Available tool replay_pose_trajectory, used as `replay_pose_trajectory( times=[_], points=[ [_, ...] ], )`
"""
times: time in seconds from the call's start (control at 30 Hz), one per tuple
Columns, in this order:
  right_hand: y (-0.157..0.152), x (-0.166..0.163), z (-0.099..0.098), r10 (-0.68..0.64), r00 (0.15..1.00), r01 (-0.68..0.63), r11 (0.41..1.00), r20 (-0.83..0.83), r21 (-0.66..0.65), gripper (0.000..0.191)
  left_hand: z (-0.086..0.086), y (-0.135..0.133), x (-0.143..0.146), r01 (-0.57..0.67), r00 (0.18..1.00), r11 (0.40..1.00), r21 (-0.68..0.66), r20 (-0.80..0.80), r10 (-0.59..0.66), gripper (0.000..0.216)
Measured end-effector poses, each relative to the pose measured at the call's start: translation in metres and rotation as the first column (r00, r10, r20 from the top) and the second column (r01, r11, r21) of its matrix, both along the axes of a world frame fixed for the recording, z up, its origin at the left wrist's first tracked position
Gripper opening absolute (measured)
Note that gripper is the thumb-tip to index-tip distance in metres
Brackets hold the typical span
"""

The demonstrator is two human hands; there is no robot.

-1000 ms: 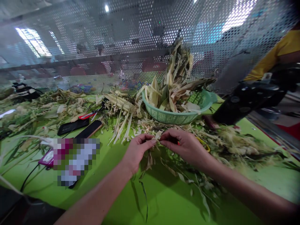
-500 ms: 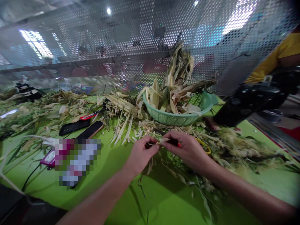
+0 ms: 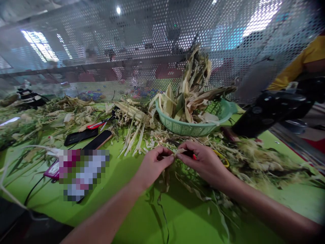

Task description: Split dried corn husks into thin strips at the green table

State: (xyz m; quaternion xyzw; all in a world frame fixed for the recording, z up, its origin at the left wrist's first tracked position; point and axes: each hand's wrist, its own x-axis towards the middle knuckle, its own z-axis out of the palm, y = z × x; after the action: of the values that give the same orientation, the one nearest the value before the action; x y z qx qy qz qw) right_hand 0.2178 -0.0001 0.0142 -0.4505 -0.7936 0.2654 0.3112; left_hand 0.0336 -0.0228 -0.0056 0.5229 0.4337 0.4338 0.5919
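Over the green table, my left hand (image 3: 155,166) and my right hand (image 3: 199,157) meet fingertip to fingertip. Both pinch a small pale piece of corn husk (image 3: 179,151) between thumb and fingers. From beneath the left fingers a dry strip (image 3: 166,179) hangs down, with a thin dark strand trailing from it. Partly hidden behind my right hand are the yellow-and-red handles (image 3: 223,159) of some tool. Split pale husk strips (image 3: 137,139) lie beyond my left hand.
A green plastic basket (image 3: 188,128) holds dry husks. Phones (image 3: 81,136), a red cutter (image 3: 95,125) and a purple device with cables (image 3: 52,171) lie left. Corn silk (image 3: 256,150) and a black cylindrical object (image 3: 254,115) are right, near a person's yellow sleeve (image 3: 302,61). Perforated mesh (image 3: 142,78) stands behind.
The hanging strip and its dark strand have swung slightly right. My fingers have shifted only a little and still pinch the husk piece.
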Motion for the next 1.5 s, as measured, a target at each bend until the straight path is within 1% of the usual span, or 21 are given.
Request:
replay_pose_trajectory(
  times=[0.13,0.23,0.33,0.47,0.57,0.7,0.83,0.97,1.07,1.13,1.23,1.3,1.4,1.47,1.5],
  points=[
    [-0.001,-0.001,-0.001,0.006,1.0,-0.006,1.0,0.002,-0.001,0.008,-0.001,0.001,-0.001,0.015,0.997,0.999,0.047,-0.074,-0.012,0.017],
    [0.0,-0.001,-0.003,0.02,1.0,-0.02,1.0,0.015,0.007,0.008,0.0,0.001,-0.002,0.037,0.994,0.999,0.028,-0.099,-0.034,0.017],
    [0.001,0.0,-0.005,0.028,1.0,-0.028,1.0,-0.001,0.003,0.01,0.0,0.001,-0.001,0.031,0.998,1.0,-0.004,-0.05,-0.031,0.021],
    [0.002,-0.001,-0.005,0.037,0.993,-0.044,0.997,-0.108,-0.067,0.015,-0.002,0.001,0.002,-0.06,0.993,0.996,-0.059,0.096,0.065,0.021],
    [0.002,-0.002,-0.007,0.035,0.989,-0.047,0.996,-0.141,-0.08,0.014,-0.002,0.001,0.004,-0.123,0.976,0.988,-0.096,0.17,0.138,0.018],
    [0.002,-0.003,-0.01,0.023,0.993,-0.029,0.998,-0.113,-0.053,0.011,-0.001,0.0,0.006,-0.162,0.965,0.98,-0.112,0.192,0.181,0.017],
    [-0.001,-0.003,-0.01,0.016,0.997,-0.017,1.0,-0.07,-0.016,0.009,0.002,-0.001,0.008,-0.183,0.958,0.97,-0.158,0.195,0.212,0.018],
    [-0.004,-0.003,-0.009,0.012,1.0,-0.012,1.0,-0.028,0.02,0.01,0.003,-0.002,0.011,-0.185,0.953,0.966,-0.18,0.209,0.221,0.019],
    [-0.003,-0.004,-0.009,0.012,1.0,-0.012,1.0,-0.014,0.018,0.01,0.001,-0.002,0.012,-0.187,0.952,0.965,-0.184,0.208,0.224,0.018],
    [-0.002,-0.004,-0.006,0.025,1.0,-0.025,1.0,-0.017,-0.001,0.011,0.0,-0.002,0.011,-0.196,0.954,0.965,-0.174,0.195,0.229,0.016],
    [0.003,0.002,0.005,0.024,0.998,-0.025,0.999,-0.058,-0.024,0.014,-0.001,0.0,0.004,-0.207,0.96,0.968,-0.141,0.161,0.229,0.014],
    [0.008,0.01,0.015,-0.051,0.993,0.051,0.999,-0.105,-0.001,0.018,-0.001,0.003,-0.003,-0.228,0.956,0.965,-0.13,0.156,0.247,0.015],
    [0.018,0.024,0.026,-0.158,0.975,0.168,0.984,-0.154,0.055,0.02,-0.001,0.01,-0.014,-0.345,0.919,0.937,-0.061,0.182,0.35,0.014],
    [0.023,0.033,0.03,-0.155,0.982,0.163,0.985,-0.11,0.065,0.02,0.0,0.014,-0.019,-0.367,0.908,0.929,-0.04,0.2,0.367,0.014],
    [0.025,0.036,0.031,-0.125,0.99,0.129,0.99,-0.057,0.06,0.019,0.0,0.015,-0.02,-0.371,0.906,0.928,-0.03,0.207,0.369,0.014]
  ],
)
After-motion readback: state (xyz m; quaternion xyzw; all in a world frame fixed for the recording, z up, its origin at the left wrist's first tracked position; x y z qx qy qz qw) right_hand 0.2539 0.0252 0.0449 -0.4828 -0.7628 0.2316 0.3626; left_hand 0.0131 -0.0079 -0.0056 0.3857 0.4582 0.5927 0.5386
